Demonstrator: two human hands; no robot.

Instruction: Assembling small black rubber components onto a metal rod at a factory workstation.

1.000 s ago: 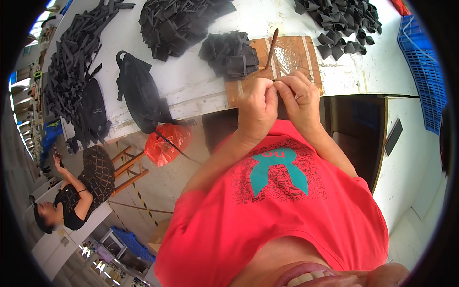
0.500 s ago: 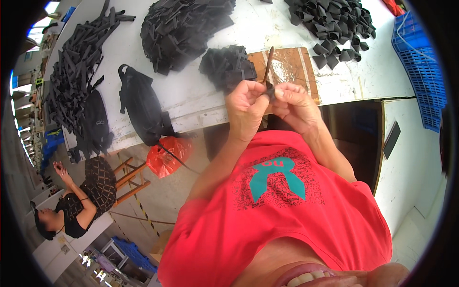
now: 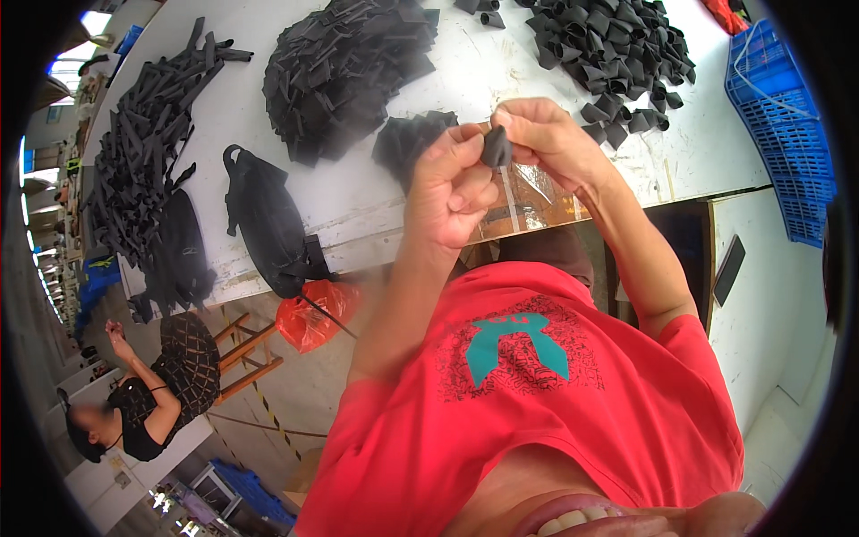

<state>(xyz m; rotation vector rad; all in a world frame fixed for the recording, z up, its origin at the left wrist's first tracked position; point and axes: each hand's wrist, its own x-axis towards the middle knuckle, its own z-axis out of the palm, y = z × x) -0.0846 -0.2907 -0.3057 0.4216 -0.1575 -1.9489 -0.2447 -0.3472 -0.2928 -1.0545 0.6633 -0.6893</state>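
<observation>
Above the table edge, at 12 o'clock from the red shirt: both hands meet around one small black folded fabric piece (image 3: 496, 148), raised clear of the white worktable (image 3: 376, 210).
Left hand (image 3: 450, 186): curled almost into a fist, thumb and forefinger pinched on the piece's left side.
Right hand (image 3: 548, 136): fingers bent over the top, fingertips closed on the piece's right side; the two hands touch at the piece.
Held piece: dark, narrow, roughly upright, between the two sets of fingertips; its lower end shows below them.
Under the hands: a brown board covered with clear glossy film (image 3: 528, 201) lies at the table's near edge.
At 9 o'clock of the hands: a small heap of black fabric pieces (image 3: 407, 143), just beside the left hand.
At 11 o'clock: a large mound of black folded strips (image 3: 344, 67), well apart from the hands.
At 1 o'clock: a spread pile of small black loops (image 3: 617, 49).
Far at 9 o'clock: a black waist bag (image 3: 268, 224) lying on the table, and beyond it long black straps (image 3: 143, 143) in a row.
At 3 o'clock: a blue plastic crate (image 3: 783, 116) on the table's right end.
Below the table edge, at 8 o'clock: an orange-red plastic bag (image 3: 313, 313) hangs.
At 8 o'clock, far off: another person in dark clothes (image 3: 148, 394) sits by a wooden stool (image 3: 246, 358).
</observation>
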